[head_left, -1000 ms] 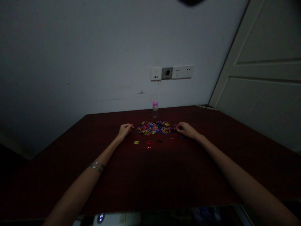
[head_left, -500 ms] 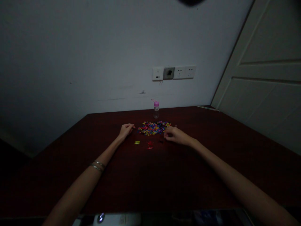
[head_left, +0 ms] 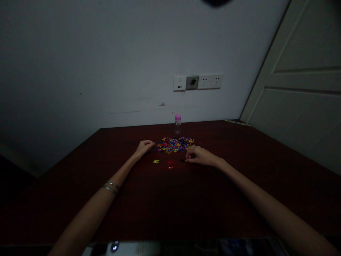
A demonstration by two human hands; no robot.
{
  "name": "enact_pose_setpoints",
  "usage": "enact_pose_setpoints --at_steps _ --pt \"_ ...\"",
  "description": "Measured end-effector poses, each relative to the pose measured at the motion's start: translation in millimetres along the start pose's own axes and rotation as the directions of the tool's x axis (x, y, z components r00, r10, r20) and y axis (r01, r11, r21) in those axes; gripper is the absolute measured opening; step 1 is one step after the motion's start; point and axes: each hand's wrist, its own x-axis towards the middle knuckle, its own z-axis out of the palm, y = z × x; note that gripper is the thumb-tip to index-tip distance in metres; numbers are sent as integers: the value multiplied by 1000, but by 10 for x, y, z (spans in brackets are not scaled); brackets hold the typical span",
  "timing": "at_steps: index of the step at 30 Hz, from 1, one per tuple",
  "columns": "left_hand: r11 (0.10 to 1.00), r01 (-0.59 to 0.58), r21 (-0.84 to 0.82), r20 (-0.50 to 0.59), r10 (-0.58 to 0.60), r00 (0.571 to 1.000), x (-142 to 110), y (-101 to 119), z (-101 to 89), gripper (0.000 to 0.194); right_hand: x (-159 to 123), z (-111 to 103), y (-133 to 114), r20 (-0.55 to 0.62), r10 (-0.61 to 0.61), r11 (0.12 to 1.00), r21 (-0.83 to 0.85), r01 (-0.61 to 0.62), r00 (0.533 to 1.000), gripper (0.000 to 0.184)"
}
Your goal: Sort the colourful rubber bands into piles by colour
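A pile of small coloured loops [head_left: 174, 145], like hair elastics, lies on the dark red table [head_left: 170, 202]. My left hand [head_left: 144, 147] rests at the pile's left edge, fingers curled and thumb close to the index finger; whether anything is between them is hidden. In front of the pile, my right hand [head_left: 198, 155] is pinched low over the table, its fingertips beside a small dark piece [head_left: 182, 160]. What it holds is too small to make out. Two yellow pieces [head_left: 156, 161] lie side by side, and several red pieces [head_left: 170, 164] sit between the hands.
Behind the pile stands a small clear bottle [head_left: 177, 127] with a pink lid, upright. A single pale loop [head_left: 200, 142] lies right of the pile. The wall with sockets [head_left: 210, 81] borders the table's back, and a panelled door [head_left: 301, 96] is at the right.
My right hand has come down slightly toward the small dark piece, off the pile's right edge. My left hand has barely shifted. The view has drifted a little.
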Motion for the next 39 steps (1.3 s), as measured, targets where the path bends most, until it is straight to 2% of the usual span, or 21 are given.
enact_pose_setpoints --at_steps 5,9,12,23,32,39 --pt "994 23 107 128 -37 991 23 33 -50 27 -18 -64 53 -68 43 999 12 -42 997 27" --pt "965 -64 255 244 0 970 30 58 -99 25 -38 -95 152 -115 59 998 15 -58 992 29" --pt "943 -128 307 287 37 957 28 54 -105 25 -53 -101 236 -130 89 996 29 -86 987 29" --pt "916 -158 368 198 89 976 28 6 -39 20 -85 -122 323 -158 136 991 17 -135 978 26" --pt "874 -223 431 190 154 970 36 -33 -12 20 -92 -160 342 -184 148 989 33 -144 972 29" --pt "885 -190 426 151 138 979 50 -65 -12 16 -97 -175 351 -190 159 987 43 -154 969 33"
